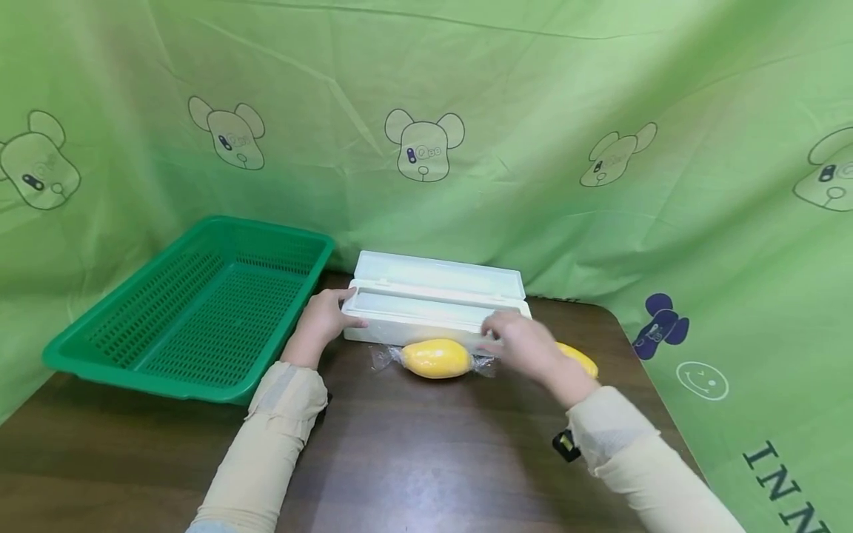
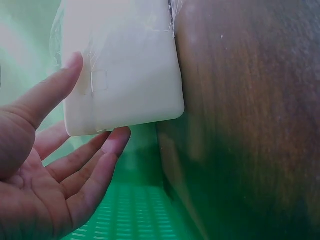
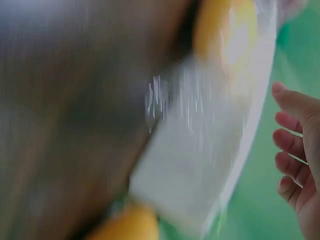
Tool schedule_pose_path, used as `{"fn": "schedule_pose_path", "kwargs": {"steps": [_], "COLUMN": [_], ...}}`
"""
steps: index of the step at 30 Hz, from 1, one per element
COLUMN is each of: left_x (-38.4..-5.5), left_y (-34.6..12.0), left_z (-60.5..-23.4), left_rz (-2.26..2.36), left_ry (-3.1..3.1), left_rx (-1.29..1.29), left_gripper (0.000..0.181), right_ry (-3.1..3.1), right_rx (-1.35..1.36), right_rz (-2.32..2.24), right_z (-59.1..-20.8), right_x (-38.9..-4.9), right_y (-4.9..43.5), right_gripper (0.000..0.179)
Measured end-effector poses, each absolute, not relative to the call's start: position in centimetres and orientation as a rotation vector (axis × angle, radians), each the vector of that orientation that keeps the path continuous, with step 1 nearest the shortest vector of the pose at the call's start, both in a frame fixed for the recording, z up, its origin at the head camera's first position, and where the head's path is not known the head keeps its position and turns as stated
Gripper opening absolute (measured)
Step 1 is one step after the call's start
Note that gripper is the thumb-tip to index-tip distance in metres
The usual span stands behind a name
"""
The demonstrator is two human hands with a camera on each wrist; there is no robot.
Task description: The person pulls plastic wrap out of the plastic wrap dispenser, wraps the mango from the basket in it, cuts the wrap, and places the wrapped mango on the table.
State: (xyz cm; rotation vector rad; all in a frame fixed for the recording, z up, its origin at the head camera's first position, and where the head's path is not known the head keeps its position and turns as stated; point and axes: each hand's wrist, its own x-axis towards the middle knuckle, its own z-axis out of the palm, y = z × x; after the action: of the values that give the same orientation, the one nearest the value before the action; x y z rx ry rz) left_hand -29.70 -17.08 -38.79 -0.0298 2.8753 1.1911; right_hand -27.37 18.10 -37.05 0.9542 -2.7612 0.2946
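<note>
A long white lidded box stands on the table, its lid tipped back toward the curtain. My left hand holds the box's left end, thumb at the front and fingers around the corner; the left wrist view shows the thumb tip against the box. Over the box's front right part is my right hand, blurred, with loosely bent fingers and nothing in them. Against the box's front lies a yellow oval item in clear film twisted at both ends. Another yellow item is partly hidden behind my right hand.
A green slotted plastic basket stands on the left, its right rim close to my left forearm. Behind and to the right hangs a green curtain printed with mouse faces. Brown tabletop stretches in front of the box.
</note>
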Motion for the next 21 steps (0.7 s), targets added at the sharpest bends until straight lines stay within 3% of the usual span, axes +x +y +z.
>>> {"fn": "schedule_pose_path", "kwargs": {"steps": [4, 14, 21], "left_x": [-29.3, -28.8, -28.7], "left_y": [-17.1, -17.0, -17.7], "left_z": [-38.7, -38.2, -37.9], "left_rz": [1.185, 1.168, 1.233], "left_ry": [2.884, 2.930, 2.792], "left_rx": [-0.006, 0.097, 0.291], "left_gripper": [0.078, 0.066, 0.038], "right_ry": [-2.646, -2.577, -2.556], "right_rx": [1.148, 1.076, 1.062], "right_rz": [0.263, 0.279, 0.339], "right_z": [-39.0, -41.7, -42.5], "right_x": [-26.4, -25.9, -25.6], "right_y": [15.4, 14.5, 13.8], "right_gripper": [0.031, 0.046, 0.045]}}
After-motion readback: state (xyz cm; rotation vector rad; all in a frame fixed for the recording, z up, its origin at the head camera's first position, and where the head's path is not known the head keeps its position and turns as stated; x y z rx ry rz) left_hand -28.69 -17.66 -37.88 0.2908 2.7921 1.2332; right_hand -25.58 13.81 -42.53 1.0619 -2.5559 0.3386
